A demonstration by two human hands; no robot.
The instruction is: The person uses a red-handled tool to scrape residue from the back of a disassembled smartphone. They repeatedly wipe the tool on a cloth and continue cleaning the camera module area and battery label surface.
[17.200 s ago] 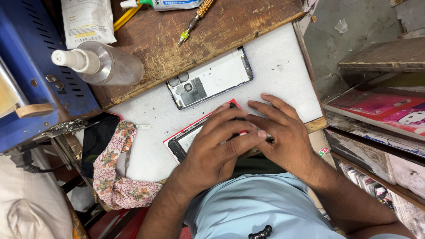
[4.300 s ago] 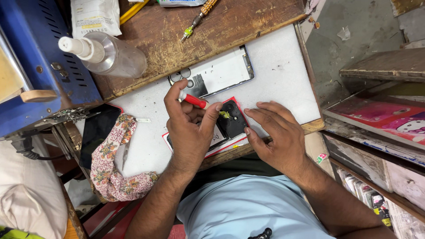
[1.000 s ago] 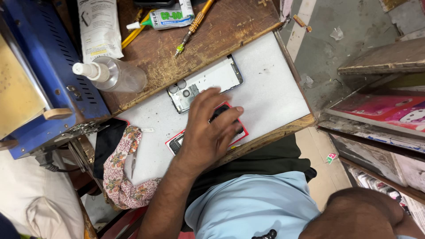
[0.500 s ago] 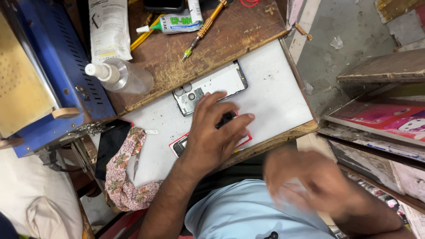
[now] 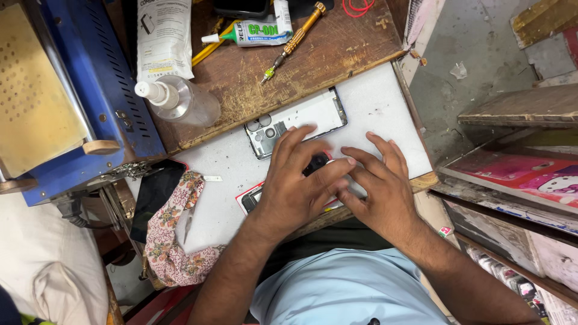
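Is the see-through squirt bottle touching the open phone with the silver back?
Apart. The head view shows the clear bottle lying on the wooden board, with bare wood and white mat between it and the silver phone frame.

White packet [image 5: 164, 37] top left, green-labelled glue tube [image 5: 256, 31] beside it

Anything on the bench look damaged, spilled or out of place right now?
No spill shows. The wooden bench top is badly scuffed and worn pale. The clear spray bottle lies on its side. A phone back frame lies bare beside both hands.
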